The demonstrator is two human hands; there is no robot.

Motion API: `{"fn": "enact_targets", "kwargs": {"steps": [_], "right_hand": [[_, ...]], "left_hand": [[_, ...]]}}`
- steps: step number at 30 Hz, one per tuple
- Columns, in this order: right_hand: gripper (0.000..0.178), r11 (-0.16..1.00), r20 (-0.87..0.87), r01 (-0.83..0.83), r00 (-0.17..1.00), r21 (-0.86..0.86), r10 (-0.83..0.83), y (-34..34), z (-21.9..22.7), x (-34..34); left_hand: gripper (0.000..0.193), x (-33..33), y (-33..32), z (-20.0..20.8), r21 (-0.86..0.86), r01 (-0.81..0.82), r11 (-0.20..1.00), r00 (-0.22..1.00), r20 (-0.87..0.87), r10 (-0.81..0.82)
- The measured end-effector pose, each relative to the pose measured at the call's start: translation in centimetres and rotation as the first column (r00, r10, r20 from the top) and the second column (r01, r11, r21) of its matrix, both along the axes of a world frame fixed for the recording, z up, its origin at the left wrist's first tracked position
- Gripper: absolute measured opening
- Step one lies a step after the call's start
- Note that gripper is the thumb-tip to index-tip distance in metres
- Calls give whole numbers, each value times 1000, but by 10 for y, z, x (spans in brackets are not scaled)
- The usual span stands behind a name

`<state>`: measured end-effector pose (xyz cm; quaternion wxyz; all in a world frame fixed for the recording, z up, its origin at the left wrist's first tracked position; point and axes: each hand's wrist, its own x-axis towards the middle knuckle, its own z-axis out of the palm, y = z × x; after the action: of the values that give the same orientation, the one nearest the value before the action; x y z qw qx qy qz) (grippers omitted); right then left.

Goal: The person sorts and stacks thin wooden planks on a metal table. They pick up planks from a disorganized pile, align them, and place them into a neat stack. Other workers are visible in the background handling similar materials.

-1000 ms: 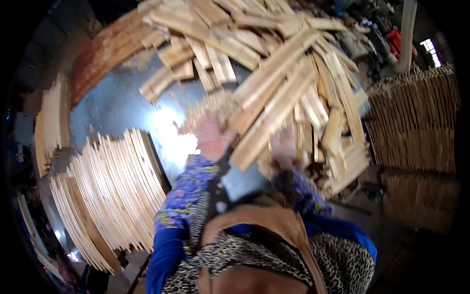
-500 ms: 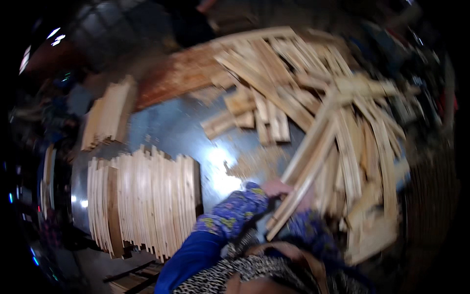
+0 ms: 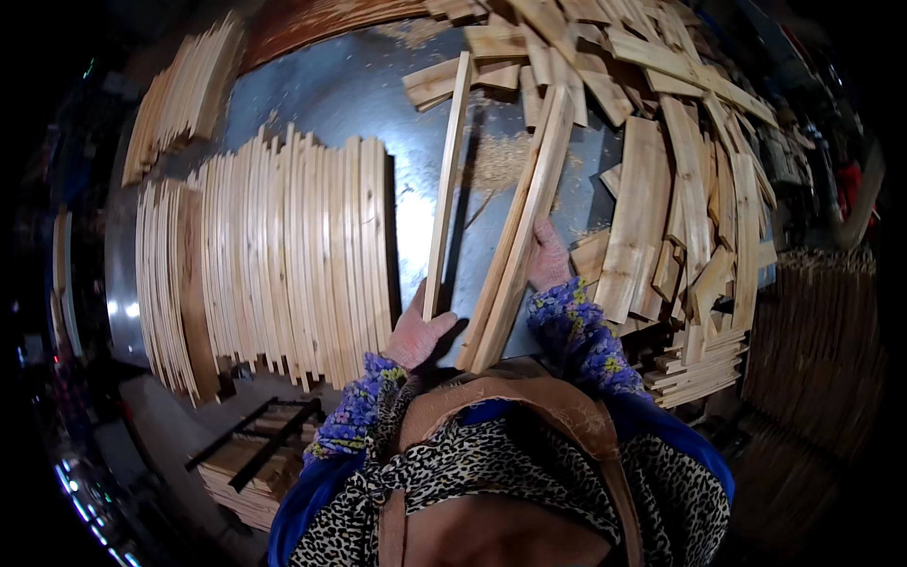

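Observation:
My left hand (image 3: pixel 419 335) is closed on the near end of a narrow pale wooden strip (image 3: pixel 448 180), which points away from me, tilted slightly right. Thumb and fingers pinch it just right of a row of upright-edged wooden strips (image 3: pixel 293 250). My right hand (image 3: pixel 546 255) grips two wooden strips (image 3: pixel 531 213) lying side by side from its right edge; its fingertips are hidden behind them. The near ends of these strips come close to my apron. Between the two hands the grey metal tabletop (image 3: pixel 416 170) shows through.
A smaller strip stack (image 3: pixel 189 90) stands at the far left. Loose boards (image 3: pixel 628 217) lie heaped across the right and far right, above a neat pile (image 3: pixel 699 369). Sawdust (image 3: pixel 501 163) is scattered mid-table. A black-framed stack of wood (image 3: pixel 255 454) sits below the table's left front edge.
My hands have moved apart. The left now holds a single strip, off to the left, while the right keeps the other strips. The view has shifted and the table sits higher in it.

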<state>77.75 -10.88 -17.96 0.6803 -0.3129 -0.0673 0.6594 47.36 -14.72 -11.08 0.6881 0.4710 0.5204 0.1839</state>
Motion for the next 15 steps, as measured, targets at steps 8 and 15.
{"fn": "enact_targets", "kwargs": {"steps": [8,15], "right_hand": [[58,871,866,-43,93,-490,492,65,17,-130],[75,879,863,-134,169,-458,476,56,39,-220]], "left_hand": [[63,-41,-70,3,101,496,862,774,-501,-387],[81,-179,-82,21,555,-660,507,503,-175,846]]}}
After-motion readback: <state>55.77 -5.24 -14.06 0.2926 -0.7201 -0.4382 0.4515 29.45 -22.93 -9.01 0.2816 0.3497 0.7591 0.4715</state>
